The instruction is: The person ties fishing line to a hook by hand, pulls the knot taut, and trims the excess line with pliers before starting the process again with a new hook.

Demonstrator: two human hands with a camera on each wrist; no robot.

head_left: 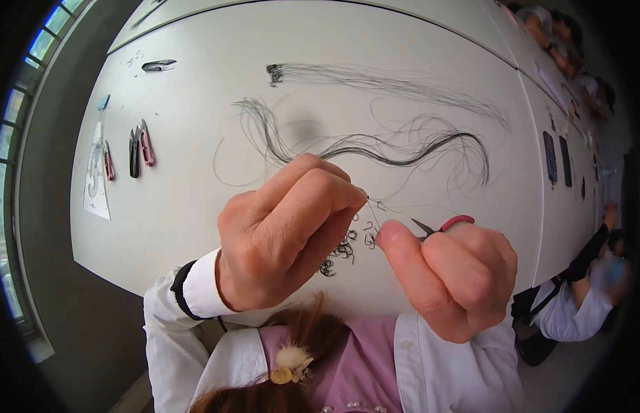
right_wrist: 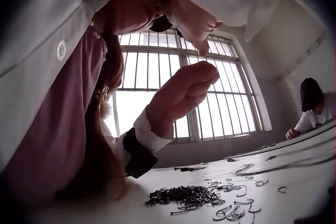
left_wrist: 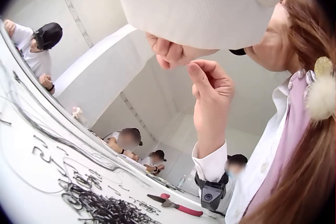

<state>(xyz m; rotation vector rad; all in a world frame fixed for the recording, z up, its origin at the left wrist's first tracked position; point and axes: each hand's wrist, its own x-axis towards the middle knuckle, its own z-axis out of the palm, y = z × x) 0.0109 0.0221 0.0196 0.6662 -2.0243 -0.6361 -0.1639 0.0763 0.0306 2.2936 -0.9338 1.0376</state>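
Note:
In the head view my left hand (head_left: 285, 227) pinches a small dark fish hook (head_left: 367, 199) at its fingertips. A thin fishing line (head_left: 374, 213) runs from there to my right hand (head_left: 457, 275), which grips it between thumb and curled fingers. Most of the hook is hidden by the left fingertips. Below the hands lies a pile of black fish hooks (head_left: 342, 249), seen larger in the left wrist view as a heap (left_wrist: 105, 205). The left wrist view shows the right hand (left_wrist: 212, 98) raised with thumb and forefinger together. The left hand (right_wrist: 184, 95) is raised in the right wrist view.
Red-handled pliers (head_left: 454, 221) lie behind the right hand. Farther back are a wavy bundle of dark lines (head_left: 396, 162) and a straighter bundle with hooks (head_left: 274, 73) at one end. Thread snips (head_left: 146, 144) and a clear set square (head_left: 96, 175) lie left. Other people sit at right.

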